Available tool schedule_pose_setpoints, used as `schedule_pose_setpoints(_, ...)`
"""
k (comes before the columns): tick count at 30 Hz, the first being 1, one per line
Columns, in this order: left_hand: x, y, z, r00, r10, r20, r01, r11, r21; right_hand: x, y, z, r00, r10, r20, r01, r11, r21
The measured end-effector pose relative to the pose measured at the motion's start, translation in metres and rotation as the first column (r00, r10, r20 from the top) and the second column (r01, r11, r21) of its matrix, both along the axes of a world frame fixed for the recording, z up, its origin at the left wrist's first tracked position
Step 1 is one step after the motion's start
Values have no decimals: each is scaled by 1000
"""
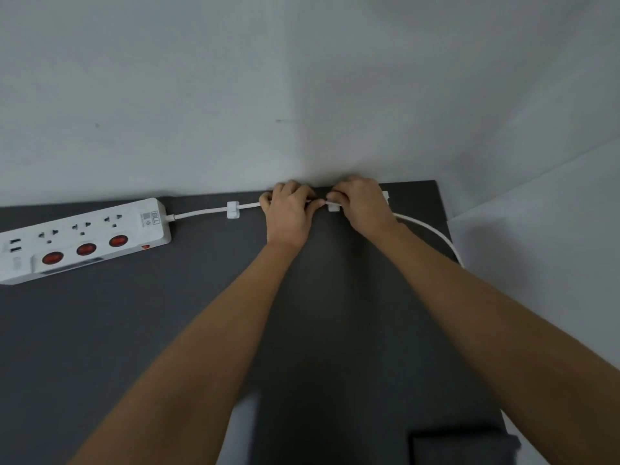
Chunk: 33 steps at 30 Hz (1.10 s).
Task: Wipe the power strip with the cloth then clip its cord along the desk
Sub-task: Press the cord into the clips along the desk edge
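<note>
A white power strip [84,238] with three red switches lies at the far left of the dark grey desk [167,330]. Its white cord [198,213] runs right along the wall, through a white clip [233,209]. My left hand [288,213] pinches the cord just past that clip. My right hand [360,204] grips the cord over a second white clip [333,207], mostly hidden under my fingers. A third clip [385,196] peeks out behind my right hand. Beyond it the cord curves off the desk's right edge. No cloth is clearly visible.
A pale wall [302,95] rises directly behind the desk's back edge. The desk's right edge [448,216] lies close to my right hand. A dark grey folded object [459,448] sits at the near right.
</note>
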<state>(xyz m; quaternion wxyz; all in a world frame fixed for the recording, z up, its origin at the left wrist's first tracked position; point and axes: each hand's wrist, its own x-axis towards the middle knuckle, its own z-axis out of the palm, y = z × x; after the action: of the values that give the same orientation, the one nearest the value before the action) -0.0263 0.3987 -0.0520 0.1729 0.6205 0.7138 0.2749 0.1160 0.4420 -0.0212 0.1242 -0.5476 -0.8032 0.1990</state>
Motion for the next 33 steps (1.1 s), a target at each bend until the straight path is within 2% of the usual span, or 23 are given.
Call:
schedule_pose_setpoints(3,8,1,1,998,43,-41,-43,999,-9,4,0,6,1000,21,-3,-21,999,-47)
schedule_pose_setpoints(5,14,-3,0,996,75,-50,-73,997,40,13,-2,13,999,36,-27,-38,998,-54)
schedule_pose_setpoints(7,25,-6,1,998,58,-31,-53,990,134,35,-2,18,997,-41,-68,42,999,9)
schedule_pose_setpoints(9,38,-5,3,999,-37,-39,44,978,204,62,1,18,985,-158,-76,161,986,38)
schedule_pose_setpoints(12,61,1,2,975,-210,-78,220,964,152,85,3,13,982,-185,-31,184,982,-50)
schedule_pose_setpoints(15,79,11,-1,966,-251,-58,254,966,46,88,6,13,990,-133,-37,131,990,-52)
schedule_pose_setpoints(18,88,21,0,982,-188,10,188,982,9,88,17,14,997,-76,4,76,997,-18)
schedule_pose_setpoints(23,101,25,2,998,-56,41,58,997,-47,92,20,11,1000,-14,26,14,1000,6)
schedule_pose_setpoints(26,111,28,9,999,23,-25,-25,994,-103,95,22,7,997,-48,58,48,999,-11)
schedule_pose_setpoints(28,111,12,9,1000,15,17,-13,994,-112,104,9,0,995,-75,70,78,996,-46)
schedule_pose_setpoints(30,98,-7,6,996,34,81,-30,998,-50,106,-2,-14,987,-126,102,126,992,8)
schedule_pose_setpoints(31,92,-18,1,993,96,76,-96,995,4,117,-11,-19,977,-176,118,172,984,47)
schedule_pose_setpoints(32,50,-34,10,967,255,13,-256,965,59,97,-19,-12,981,-174,84,168,983,73)
schedule_pose_setpoints(33,8,-49,19,896,442,-32,-437,894,98,78,-25,-9,986,-162,44,157,982,110)
